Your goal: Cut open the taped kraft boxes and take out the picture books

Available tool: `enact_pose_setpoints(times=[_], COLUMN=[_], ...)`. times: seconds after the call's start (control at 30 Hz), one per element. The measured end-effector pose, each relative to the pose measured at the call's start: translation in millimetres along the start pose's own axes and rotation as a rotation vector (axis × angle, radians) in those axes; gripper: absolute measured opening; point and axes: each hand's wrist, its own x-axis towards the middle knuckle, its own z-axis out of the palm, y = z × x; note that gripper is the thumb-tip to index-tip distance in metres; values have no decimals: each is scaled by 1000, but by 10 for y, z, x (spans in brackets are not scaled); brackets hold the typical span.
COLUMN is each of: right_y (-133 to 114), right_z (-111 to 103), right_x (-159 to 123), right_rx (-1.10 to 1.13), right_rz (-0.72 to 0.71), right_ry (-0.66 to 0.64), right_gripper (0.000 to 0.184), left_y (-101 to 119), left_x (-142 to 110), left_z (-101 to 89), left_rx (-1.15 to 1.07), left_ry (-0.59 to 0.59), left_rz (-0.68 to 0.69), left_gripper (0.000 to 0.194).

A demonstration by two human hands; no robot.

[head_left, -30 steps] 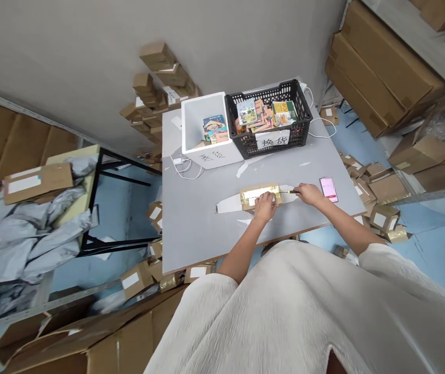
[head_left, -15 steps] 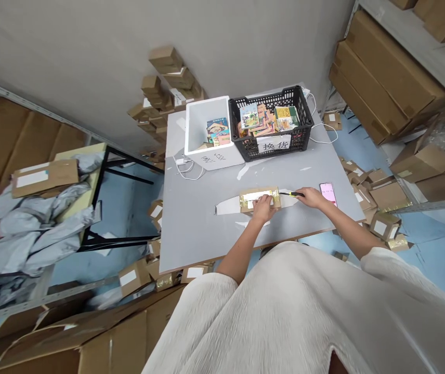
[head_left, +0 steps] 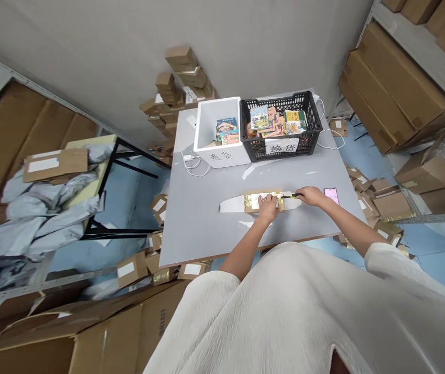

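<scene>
A small cardboard box (head_left: 249,203) with a white label and shiny yellowish tape lies on the table near its front edge. My left hand (head_left: 268,209) presses down on the box's top with bent fingers, gripping it. In my right hand (head_left: 310,196) is a utility knife (head_left: 293,196) with a black and yellow handle, pointing left. Its tip meets the taped right end of the box; the exact cut line is too small to see. A white strip of paper or foam (head_left: 231,204) extends from beneath the box on both sides.
A phone (head_left: 331,195) lies right of my right hand. Behind the box, a white foam bin (head_left: 222,158) and a black crate (head_left: 280,150) hold books on the grey table (head_left: 191,223). White cables run beside them. Cardboard boxes (head_left: 132,270) crowd the floor around the table.
The knife tip has moved from just beside the box's right end onto its taped edge. My left hand stays on the box. The camera view has shifted slightly.
</scene>
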Motion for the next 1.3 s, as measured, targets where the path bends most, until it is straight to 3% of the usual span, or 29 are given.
enact_pose_setpoints(times=[0.33,0.73,1.1,1.3], right_y=[-123,123,266,235], right_z=[-37,262,443,575], right_x=[254,175,33,-102], right_rx=[-97,538,628,666], right_rz=[-68,-14,27,52], right_ry=[-33,-173,-207,-105], right_gripper=[37,34,40,41], left_y=[25,3,-14,-11], left_x=[-124,-132,-96,-84], left_z=[29,49,45,2], left_rx=[-11,-31,-31,-41], left_ry=[64,78,61,43], left_rz=[3,19,27,32], left_gripper=[51,53,49,49])
